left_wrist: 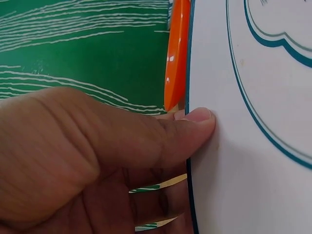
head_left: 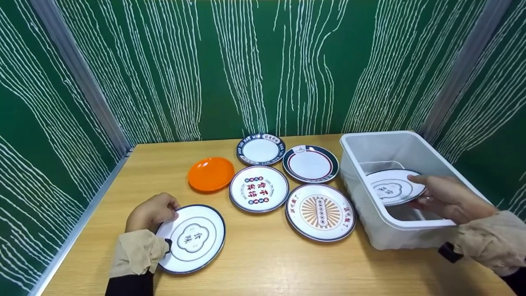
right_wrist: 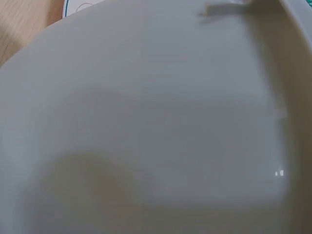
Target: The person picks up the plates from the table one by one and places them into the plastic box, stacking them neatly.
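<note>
At the left front, my left hand (head_left: 153,212) pinches the rim of a white plate (head_left: 193,240) with a blue edge and a flower-shaped outline round dark lettering. In the left wrist view its thumb lies on the upper face of the plate, and fingers pass behind the rim. On the right, my right hand (head_left: 450,197) grips a smaller white plate (head_left: 388,190) with similar lettering by its right edge. This plate is tilted inside the white plastic bin (head_left: 407,239). The right wrist view is filled by a blurred pale surface; neither that hand nor its plate can be made out there.
On the wooden table (head_left: 263,267) several plates lie between the hands: an orange plate (head_left: 211,174), two dark-rimmed plates at the back, a plate with red lettering (head_left: 259,205), and a sunburst plate (head_left: 304,213) beside the bin. Green white-streaked walls (head_left: 263,61) enclose the table.
</note>
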A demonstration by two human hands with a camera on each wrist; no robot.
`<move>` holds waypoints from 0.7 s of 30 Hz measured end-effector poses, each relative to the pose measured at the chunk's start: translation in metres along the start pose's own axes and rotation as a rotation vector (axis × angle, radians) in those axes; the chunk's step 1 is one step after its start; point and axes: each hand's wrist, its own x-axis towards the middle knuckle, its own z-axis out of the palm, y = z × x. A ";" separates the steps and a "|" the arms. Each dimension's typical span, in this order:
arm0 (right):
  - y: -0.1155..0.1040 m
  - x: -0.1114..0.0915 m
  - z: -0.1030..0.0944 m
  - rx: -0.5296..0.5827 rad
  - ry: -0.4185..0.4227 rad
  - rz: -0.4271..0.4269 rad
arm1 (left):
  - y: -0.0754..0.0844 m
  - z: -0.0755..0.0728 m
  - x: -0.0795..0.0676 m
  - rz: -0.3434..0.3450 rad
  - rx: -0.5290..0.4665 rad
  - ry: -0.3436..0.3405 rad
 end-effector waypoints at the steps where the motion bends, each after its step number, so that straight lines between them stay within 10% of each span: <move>1: 0.000 0.000 0.000 -0.004 0.000 0.006 | 0.000 0.000 0.000 0.000 0.001 0.002; 21: 0.001 0.004 0.005 -0.008 -0.075 0.025 | 0.000 -0.001 0.001 0.007 0.035 0.002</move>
